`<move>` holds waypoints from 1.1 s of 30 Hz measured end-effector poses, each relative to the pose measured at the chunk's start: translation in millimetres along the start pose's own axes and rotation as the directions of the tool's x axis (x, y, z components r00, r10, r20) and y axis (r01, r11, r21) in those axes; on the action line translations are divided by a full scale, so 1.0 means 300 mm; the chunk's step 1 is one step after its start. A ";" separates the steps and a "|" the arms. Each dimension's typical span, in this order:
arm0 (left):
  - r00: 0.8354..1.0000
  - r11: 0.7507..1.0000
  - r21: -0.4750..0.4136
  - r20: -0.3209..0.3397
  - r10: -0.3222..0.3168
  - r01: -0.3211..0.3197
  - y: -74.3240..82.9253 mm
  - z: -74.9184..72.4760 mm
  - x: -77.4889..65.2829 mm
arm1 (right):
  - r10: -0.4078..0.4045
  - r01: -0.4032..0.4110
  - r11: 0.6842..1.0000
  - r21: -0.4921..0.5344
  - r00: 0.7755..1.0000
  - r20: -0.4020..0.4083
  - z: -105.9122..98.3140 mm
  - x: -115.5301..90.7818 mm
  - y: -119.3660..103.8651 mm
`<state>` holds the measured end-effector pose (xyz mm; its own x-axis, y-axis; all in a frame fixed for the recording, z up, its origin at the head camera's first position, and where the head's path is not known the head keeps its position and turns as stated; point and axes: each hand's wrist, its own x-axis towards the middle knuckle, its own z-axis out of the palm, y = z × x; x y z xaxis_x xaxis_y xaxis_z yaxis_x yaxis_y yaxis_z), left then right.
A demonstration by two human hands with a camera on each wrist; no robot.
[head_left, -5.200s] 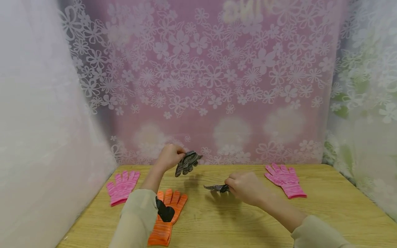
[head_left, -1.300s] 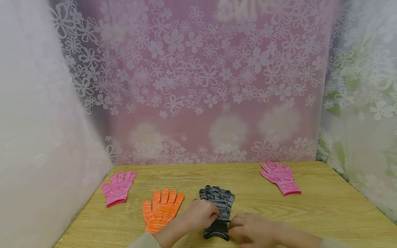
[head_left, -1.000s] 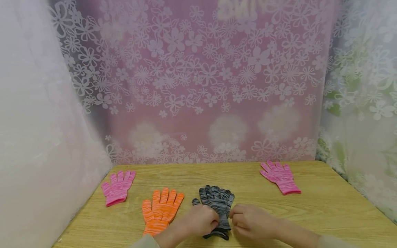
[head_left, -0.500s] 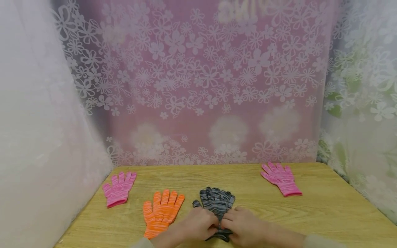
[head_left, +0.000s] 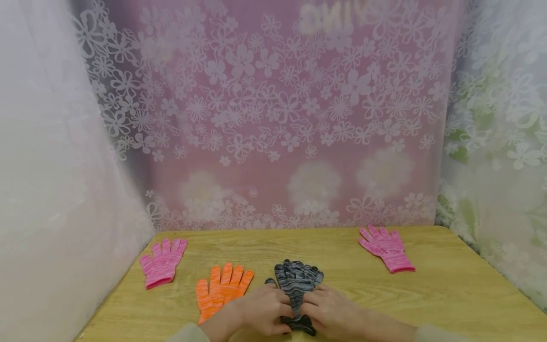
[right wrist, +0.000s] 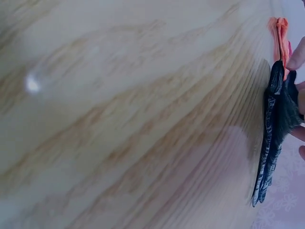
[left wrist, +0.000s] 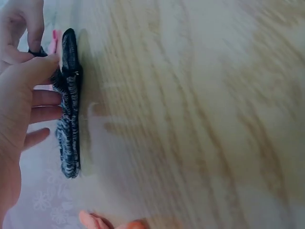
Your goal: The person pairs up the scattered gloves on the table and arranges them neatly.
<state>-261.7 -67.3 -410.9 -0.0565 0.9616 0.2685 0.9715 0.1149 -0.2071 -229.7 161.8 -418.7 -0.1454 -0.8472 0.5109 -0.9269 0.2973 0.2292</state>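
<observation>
Head view: dim, flat, low-contrast light, source out of frame; left curtain (head_left: 64, 166) pale and washed out, back curtain (head_left: 290, 118) hazy with a dark shaded band along its left side, lettering (head_left: 333, 16) up top blurry. Left wrist view: cool cast, soft focus, pale sheen on the desk (left wrist: 167, 119), dull strip beside the dark glove (left wrist: 70, 119), can't tell shadow from reflection. Right wrist view: same cool softness, one small hard glare spot (right wrist: 32, 85) upper left, pinkish reflection lower right.
</observation>
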 end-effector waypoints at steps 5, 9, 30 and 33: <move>0.992 1.000 0.031 -0.125 0.005 -0.002 0.001 -0.014 0.003 | -0.013 0.016 1.000 0.023 0.995 -0.095 0.013 0.008 -0.004; 0.995 0.997 0.072 -0.098 0.010 -0.003 0.006 -0.023 0.004 | -0.070 0.072 0.997 0.034 0.997 -0.042 0.022 0.003 -0.007; 0.995 1.000 -0.003 0.097 -0.024 0.024 0.038 0.007 -0.016 | -0.146 0.126 0.983 0.136 0.978 0.149 0.028 -0.019 0.014; 0.996 1.000 -0.001 0.083 -0.018 0.018 0.043 0.008 -0.013 | -0.151 0.125 0.981 0.151 0.972 0.178 0.021 -0.019 0.015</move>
<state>-249.7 -68.8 -416.9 -0.0928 0.9768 0.1932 0.9706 0.1320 -0.2013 -235.1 165.1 -425.8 -0.0632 -0.9472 0.3144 -0.9792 0.1197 0.1636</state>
